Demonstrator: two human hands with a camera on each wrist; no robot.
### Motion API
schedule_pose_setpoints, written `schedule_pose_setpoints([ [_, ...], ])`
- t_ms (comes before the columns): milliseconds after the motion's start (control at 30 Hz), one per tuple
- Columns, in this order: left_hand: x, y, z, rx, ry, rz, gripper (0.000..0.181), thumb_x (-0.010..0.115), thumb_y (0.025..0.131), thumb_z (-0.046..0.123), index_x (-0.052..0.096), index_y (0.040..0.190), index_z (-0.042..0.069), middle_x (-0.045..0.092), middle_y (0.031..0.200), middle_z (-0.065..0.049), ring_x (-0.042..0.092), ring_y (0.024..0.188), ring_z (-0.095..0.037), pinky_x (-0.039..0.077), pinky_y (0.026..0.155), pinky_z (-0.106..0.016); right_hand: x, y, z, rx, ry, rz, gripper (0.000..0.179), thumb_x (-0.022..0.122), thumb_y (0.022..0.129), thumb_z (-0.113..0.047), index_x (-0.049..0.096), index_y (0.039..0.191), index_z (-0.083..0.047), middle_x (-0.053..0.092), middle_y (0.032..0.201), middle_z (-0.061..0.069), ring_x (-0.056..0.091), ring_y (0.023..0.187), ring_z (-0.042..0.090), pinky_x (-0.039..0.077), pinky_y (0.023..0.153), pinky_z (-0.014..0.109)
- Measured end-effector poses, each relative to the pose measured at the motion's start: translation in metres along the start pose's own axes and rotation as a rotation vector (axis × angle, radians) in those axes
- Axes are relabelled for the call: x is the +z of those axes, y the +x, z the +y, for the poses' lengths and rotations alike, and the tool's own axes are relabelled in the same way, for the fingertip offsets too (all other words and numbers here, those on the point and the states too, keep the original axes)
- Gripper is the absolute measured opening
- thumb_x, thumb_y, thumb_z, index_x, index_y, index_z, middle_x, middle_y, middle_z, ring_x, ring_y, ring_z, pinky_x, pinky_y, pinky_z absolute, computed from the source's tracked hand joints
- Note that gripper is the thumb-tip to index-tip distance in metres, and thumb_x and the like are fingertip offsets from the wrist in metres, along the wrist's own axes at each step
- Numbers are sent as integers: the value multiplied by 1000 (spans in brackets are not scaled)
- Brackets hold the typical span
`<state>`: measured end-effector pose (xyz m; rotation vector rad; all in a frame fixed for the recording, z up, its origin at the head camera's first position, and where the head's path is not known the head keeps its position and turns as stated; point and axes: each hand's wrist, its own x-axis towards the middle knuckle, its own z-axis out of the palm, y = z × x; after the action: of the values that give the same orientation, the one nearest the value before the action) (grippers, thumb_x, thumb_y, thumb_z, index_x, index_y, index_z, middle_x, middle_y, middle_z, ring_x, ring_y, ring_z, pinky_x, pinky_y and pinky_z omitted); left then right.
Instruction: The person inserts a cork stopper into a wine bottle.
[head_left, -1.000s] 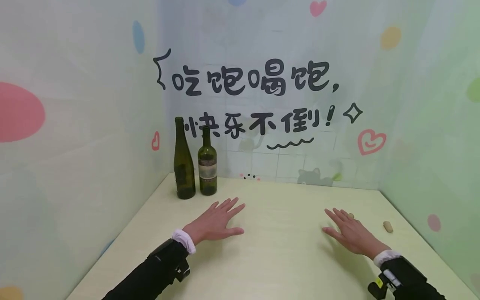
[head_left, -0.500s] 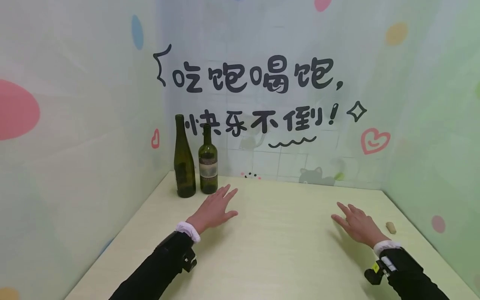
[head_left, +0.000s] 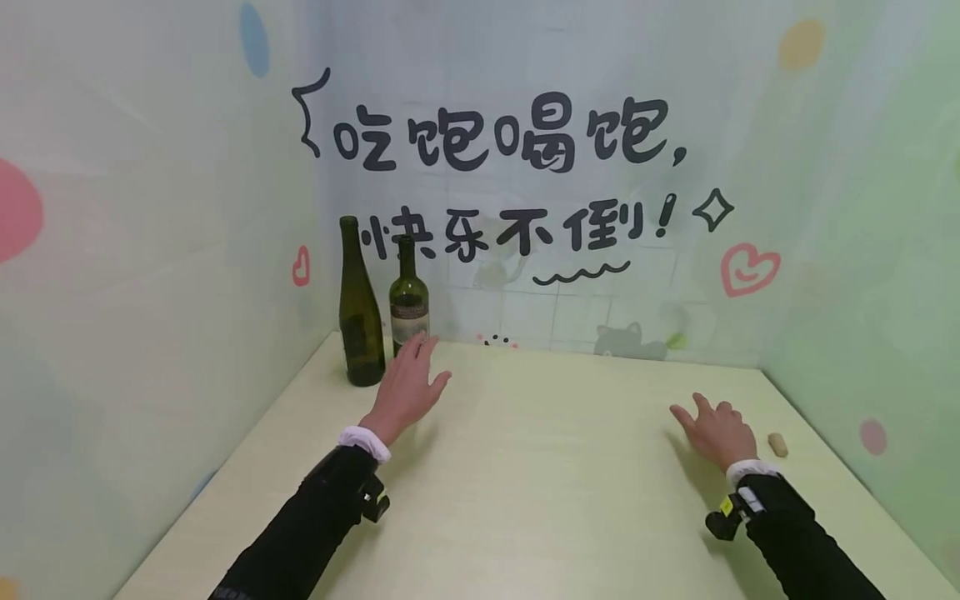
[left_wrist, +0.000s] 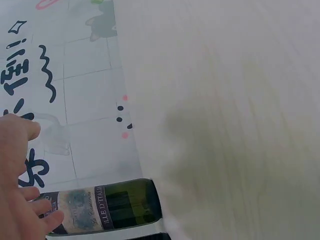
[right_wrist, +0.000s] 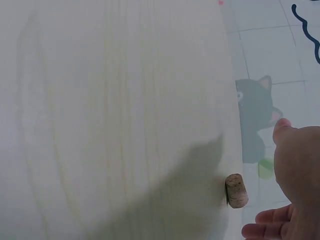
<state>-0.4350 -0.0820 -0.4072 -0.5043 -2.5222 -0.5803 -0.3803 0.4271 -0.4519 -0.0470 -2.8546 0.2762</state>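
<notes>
Two green glass wine bottles stand upright at the back left of the table. The taller bottle (head_left: 362,337) is on the left, and the shorter bottle (head_left: 409,302) bears a label. My left hand (head_left: 403,390) reaches toward the shorter bottle with extended fingers and thumb apart, hiding its lower part. In the left wrist view, the fingers overlap the label end of that shorter bottle (left_wrist: 129,202); contact cannot be made out. My right hand (head_left: 718,432) hovers on the right, fingers loosely bent, holding nothing. Beside it lies a cork (head_left: 777,445). The right wrist view shows a cork (right_wrist: 236,191) near the fingers.
The pale wooden table (head_left: 555,475) is enclosed by a printed back wall (head_left: 600,317) with dark lettering, plus a left wall (head_left: 180,275) and a right wall (head_left: 870,275). Each forearm wears a strapped-on camera device.
My left hand has moved forward and left, from over the table to the shorter bottle. The right hand has shifted slightly right and its fingers have bent more. The head view has tilted a little downward.
</notes>
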Motion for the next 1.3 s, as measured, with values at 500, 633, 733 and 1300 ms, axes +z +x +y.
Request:
schedule_pose_setpoints([
  [500,-8,31,-21,-183,-157,211,70,57,93,35,28,150,8,29,150,-17,35,134,-34,33,104,-50,10,10,11,209,-15,-49,85,29,95,-63,45,124,16,44,95,41,50,82,53,41,60,62],
  [633,-9,37,-22,-232,-246,239,69,56,94,37,27,150,9,31,148,-17,39,130,-33,37,102,-49,14,10,18,200,-24,-53,84,28,96,-63,49,119,15,48,90,36,49,81,50,38,62,64],
  [733,-10,42,-23,-281,-301,236,69,55,94,37,27,150,9,30,147,-17,41,127,-33,39,100,-50,17,12,20,187,-23,-60,84,28,96,-63,51,116,15,50,88,34,49,81,49,39,61,63],
  [1300,-21,67,-33,-338,-406,262,70,56,94,38,27,150,8,31,145,-19,39,128,-35,36,101,-51,19,8,6,141,1,-37,48,43,99,-36,61,95,9,53,81,27,53,77,45,43,54,54],
])
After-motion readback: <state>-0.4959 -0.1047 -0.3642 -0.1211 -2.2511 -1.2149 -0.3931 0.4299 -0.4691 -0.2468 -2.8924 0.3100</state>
